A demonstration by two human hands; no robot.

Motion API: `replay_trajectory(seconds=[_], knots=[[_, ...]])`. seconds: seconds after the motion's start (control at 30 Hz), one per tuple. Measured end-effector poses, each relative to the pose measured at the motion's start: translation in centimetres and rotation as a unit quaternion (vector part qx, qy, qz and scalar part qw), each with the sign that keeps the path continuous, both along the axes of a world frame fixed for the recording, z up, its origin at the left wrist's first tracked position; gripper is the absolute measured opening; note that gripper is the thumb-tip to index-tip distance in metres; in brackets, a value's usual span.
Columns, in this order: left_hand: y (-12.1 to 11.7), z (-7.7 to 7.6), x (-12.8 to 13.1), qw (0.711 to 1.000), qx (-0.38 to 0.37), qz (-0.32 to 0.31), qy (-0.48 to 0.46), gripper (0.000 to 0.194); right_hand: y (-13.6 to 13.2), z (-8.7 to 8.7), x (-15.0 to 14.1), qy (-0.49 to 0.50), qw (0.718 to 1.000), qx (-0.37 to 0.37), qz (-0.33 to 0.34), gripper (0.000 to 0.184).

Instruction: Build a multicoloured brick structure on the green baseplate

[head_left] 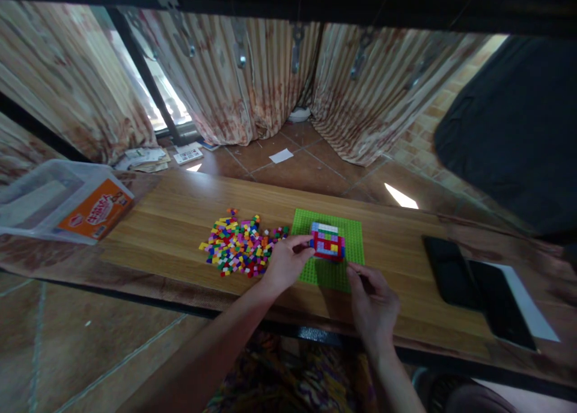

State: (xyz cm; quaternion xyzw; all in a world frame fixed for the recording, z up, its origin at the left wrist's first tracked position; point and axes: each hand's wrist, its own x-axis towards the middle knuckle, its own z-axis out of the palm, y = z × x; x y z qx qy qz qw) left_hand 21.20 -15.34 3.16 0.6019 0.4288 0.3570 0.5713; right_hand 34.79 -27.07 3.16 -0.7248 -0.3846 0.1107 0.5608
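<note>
A small block of joined toy bricks (327, 244), mostly red with blue, white and yellow parts, is at the green baseplate (354, 235). I cannot tell whether it is fixed to the plate or held just over it. My left hand (286, 261) grips its left end between thumb and forefinger. Close to its lower right corner is my right hand (375, 302), fingers curled and tips pinched together. Whatever those fingertips hold, if anything, is too small to make out. Left of the plate lies a spread of loose toy bricks (241, 246) in many colours, partly behind my left hand.
The wooden board (166, 220) carries all this. At its left end stands a clear plastic bin (40, 178) with an orange label. Two dark flat objects (453, 273) lie at the right, with a white sheet (527, 302) under one. Curtains (265, 88) hang beyond the board.
</note>
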Motion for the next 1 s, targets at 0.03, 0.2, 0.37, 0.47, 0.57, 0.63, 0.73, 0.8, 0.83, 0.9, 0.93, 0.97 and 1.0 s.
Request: replay_trajectory(seconds=[0.03,0.2,0.37,0.47,0.57,0.63,0.73,0.8,0.83,0.9,0.93,0.97,1.0], knots=[[0.1,0.1,0.0,1.0,-0.001,-0.003,0.001,0.028,-0.1,-0.1,0.4,0.004,1.0,-0.002,-0.01,0.024],[0.7,0.8,-0.2,0.999,0.001,-0.029,0.013,0.029,-0.2,-0.4,1.9,0.021,0.999,-0.012,-0.046,0.029],[0.9,0.9,-0.4,0.998,0.024,-0.034,0.043,0.023,-0.3,-0.8,2.3,0.058,0.996,-0.009,-0.064,0.028],[0.8,0.9,-0.4,0.998,0.027,-0.031,0.051,0.021,-0.6,-0.9,2.3,0.055,0.996,-0.027,-0.061,0.029],[0.8,1.0,-0.2,0.998,0.023,-0.027,0.047,0.023,-0.8,-0.9,2.2,0.054,0.996,-0.032,-0.058,0.029],[0.8,1.0,-0.1,0.998,0.02,-0.025,0.046,0.027,-0.9,-0.9,2.3,0.054,0.996,-0.035,-0.058,0.029],[1.0,0.9,-0.2,0.999,0.009,-0.02,0.041,0.035,-0.9,-1.0,2.4,0.051,0.996,-0.039,-0.056,0.029],[1.3,0.8,-0.2,0.999,-0.006,-0.02,0.032,0.036,-0.8,-1.0,2.6,0.05,0.996,-0.041,-0.054,0.03],[1.4,0.6,-0.2,0.999,-0.013,-0.021,0.028,0.035,-0.7,-1.0,2.7,0.051,0.996,-0.045,-0.052,0.031],[1.6,0.3,-0.2,0.999,-0.028,-0.018,0.023,0.028,-0.3,-0.8,2.9,0.057,0.996,-0.057,-0.045,0.033],[1.7,0.2,-0.1,0.999,-0.033,-0.017,0.022,0.025,0.1,-0.6,3.0,0.059,0.995,-0.065,-0.041,0.035],[1.8,0.1,0.0,0.999,-0.037,-0.015,0.022,0.023,0.5,-0.3,3.0,0.061,0.995,-0.076,-0.035,0.036],[1.9,0.0,0.1,0.999,-0.039,-0.014,0.022,0.021,1.0,0.1,3.0,0.064,0.994,-0.086,-0.03,0.038]])
